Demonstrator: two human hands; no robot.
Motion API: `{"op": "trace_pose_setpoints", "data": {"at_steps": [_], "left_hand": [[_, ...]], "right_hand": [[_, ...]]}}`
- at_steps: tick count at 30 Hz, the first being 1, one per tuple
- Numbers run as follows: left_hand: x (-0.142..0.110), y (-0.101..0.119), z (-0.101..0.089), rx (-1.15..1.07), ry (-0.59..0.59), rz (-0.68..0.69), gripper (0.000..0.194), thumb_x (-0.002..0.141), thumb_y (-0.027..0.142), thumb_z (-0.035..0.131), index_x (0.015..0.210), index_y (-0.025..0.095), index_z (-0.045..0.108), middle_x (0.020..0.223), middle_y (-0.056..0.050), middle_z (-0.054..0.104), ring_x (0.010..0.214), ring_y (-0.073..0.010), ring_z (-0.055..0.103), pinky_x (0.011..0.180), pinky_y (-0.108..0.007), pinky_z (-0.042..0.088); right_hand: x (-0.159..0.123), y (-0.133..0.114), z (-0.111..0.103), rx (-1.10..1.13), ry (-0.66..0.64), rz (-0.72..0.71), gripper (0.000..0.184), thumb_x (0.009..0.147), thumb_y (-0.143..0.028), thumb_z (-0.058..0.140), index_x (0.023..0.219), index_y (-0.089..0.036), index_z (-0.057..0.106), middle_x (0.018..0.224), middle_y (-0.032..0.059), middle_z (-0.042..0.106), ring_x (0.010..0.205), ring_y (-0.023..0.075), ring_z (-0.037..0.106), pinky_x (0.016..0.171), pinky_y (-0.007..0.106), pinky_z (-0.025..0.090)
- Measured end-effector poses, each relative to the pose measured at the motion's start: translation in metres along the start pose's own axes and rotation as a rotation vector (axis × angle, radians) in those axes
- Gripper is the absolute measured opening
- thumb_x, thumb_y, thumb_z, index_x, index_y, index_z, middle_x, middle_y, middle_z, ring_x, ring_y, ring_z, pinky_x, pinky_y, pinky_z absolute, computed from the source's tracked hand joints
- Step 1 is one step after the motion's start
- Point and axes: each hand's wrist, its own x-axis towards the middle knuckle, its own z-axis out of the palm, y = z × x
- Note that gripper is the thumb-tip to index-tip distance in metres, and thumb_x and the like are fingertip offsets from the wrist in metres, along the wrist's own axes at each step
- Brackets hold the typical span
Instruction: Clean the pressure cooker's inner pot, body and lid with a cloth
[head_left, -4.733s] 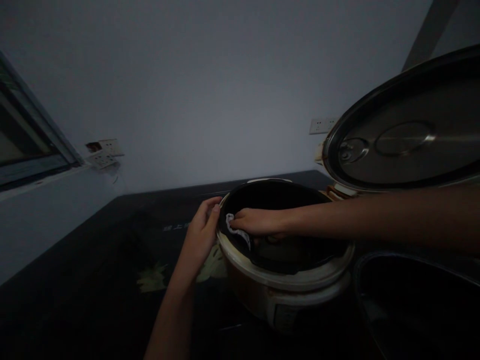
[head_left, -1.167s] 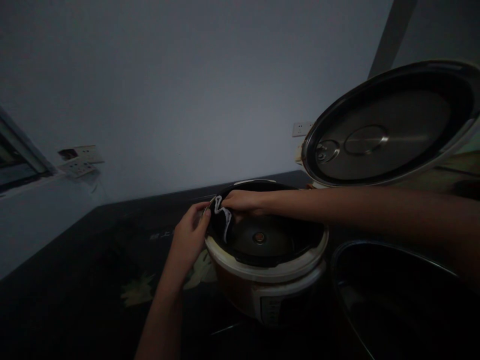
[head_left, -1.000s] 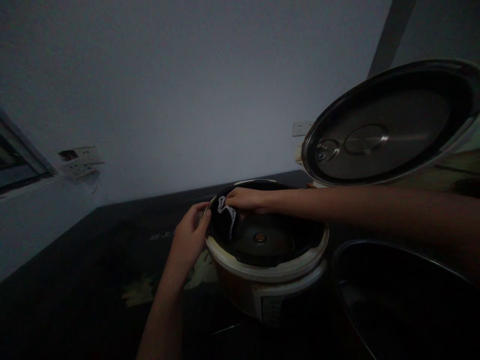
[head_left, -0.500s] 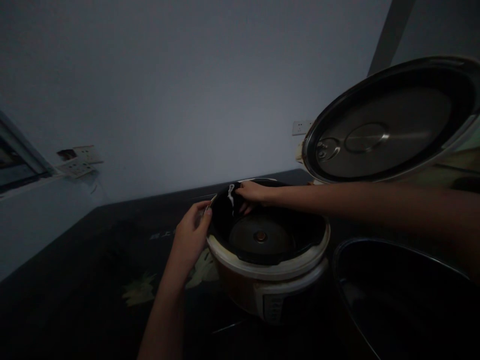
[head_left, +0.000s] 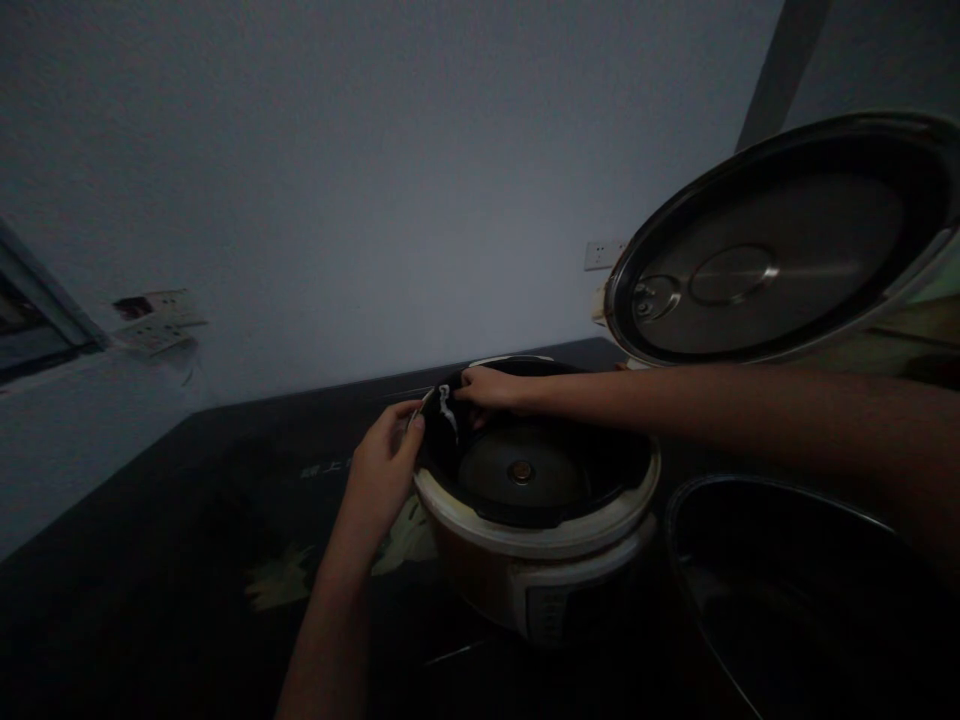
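Observation:
A rice cooker point(head_left: 551, 540) with a pale rim stands on the dark counter, and its inside shows a round heating plate point(head_left: 487, 470). My left hand point(head_left: 382, 455) grips the cooker's left rim, thumb toward the inside. Reaching in from the right, my right hand point(head_left: 491, 390) is closed on a dark cloth with a white edge point(head_left: 448, 405), pressed against the inner left wall. Much of the cloth blends into the dark interior, and some of my right fingers are hidden.
The round metal-lined lid point(head_left: 795, 265) is raised at the right. A large dark pot point(head_left: 787, 580) sits right of the cooker. Behind is a pale wall with a socket point(head_left: 598, 255); more sockets point(head_left: 161, 320) are at the left. The counter point(head_left: 150, 540) stretches left.
My right hand and the cloth have slid a little to the left along the inner wall. My left hand has stayed on the rim.

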Motion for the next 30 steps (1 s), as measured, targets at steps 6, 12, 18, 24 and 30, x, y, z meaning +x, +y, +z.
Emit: {"op": "trace_pose_setpoints", "data": {"at_steps": [6, 12, 18, 24, 30], "left_hand": [[0.001, 0.000, -0.001, 0.007, 0.002, 0.007, 0.040, 0.085, 0.046, 0.050, 0.110, 0.017, 0.062, 0.115, -0.011, 0.068, 0.107, -0.0255, 0.063, 0.095, -0.042, 0.047], [0.000, -0.001, 0.000, 0.003, -0.001, 0.000, 0.040, 0.085, 0.047, 0.050, 0.111, 0.018, 0.063, 0.114, -0.010, 0.068, 0.107, -0.0252, 0.062, 0.094, -0.039, 0.047], [0.000, 0.000, 0.000, -0.002, 0.004, -0.001, 0.039, 0.086, 0.046, 0.050, 0.111, 0.018, 0.062, 0.114, -0.010, 0.068, 0.106, -0.0249, 0.062, 0.094, -0.040, 0.047], [-0.001, 0.000, 0.000, 0.001, 0.001, -0.014, 0.039, 0.087, 0.046, 0.050, 0.111, 0.018, 0.062, 0.115, -0.010, 0.067, 0.107, -0.0253, 0.062, 0.093, -0.040, 0.048], [0.000, 0.002, 0.000, 0.003, -0.014, -0.019, 0.041, 0.087, 0.048, 0.049, 0.112, 0.018, 0.061, 0.117, -0.010, 0.066, 0.106, -0.0251, 0.062, 0.093, -0.041, 0.048]], "right_hand": [[-0.001, -0.001, 0.007, -0.141, 0.026, -0.081, 0.016, 0.090, -0.013, 0.053, 0.075, -0.015, 0.050, 0.062, -0.0028, 0.056, 0.053, 0.0069, 0.055, 0.049, 0.016, 0.053], [-0.020, -0.005, -0.024, -0.501, 0.034, -0.188, 0.011, 0.094, -0.019, 0.049, 0.092, -0.012, 0.058, 0.093, 0.0082, 0.069, 0.078, 0.0152, 0.065, 0.066, 0.022, 0.053], [-0.054, 0.012, -0.040, -0.955, -0.150, -0.206, 0.026, 0.085, -0.012, 0.059, 0.110, -0.008, 0.066, 0.108, 0.0217, 0.069, 0.104, 0.0330, 0.065, 0.088, 0.043, 0.048], [-0.064, 0.026, -0.018, -1.123, -0.358, -0.108, 0.026, 0.086, -0.011, 0.057, 0.108, -0.005, 0.069, 0.103, 0.0253, 0.071, 0.097, 0.0346, 0.069, 0.076, 0.041, 0.053], [-0.068, 0.025, -0.009, -1.078, -0.374, -0.071, 0.037, 0.089, -0.018, 0.056, 0.121, -0.001, 0.061, 0.108, 0.0281, 0.068, 0.099, 0.0351, 0.069, 0.077, 0.041, 0.053]]}}
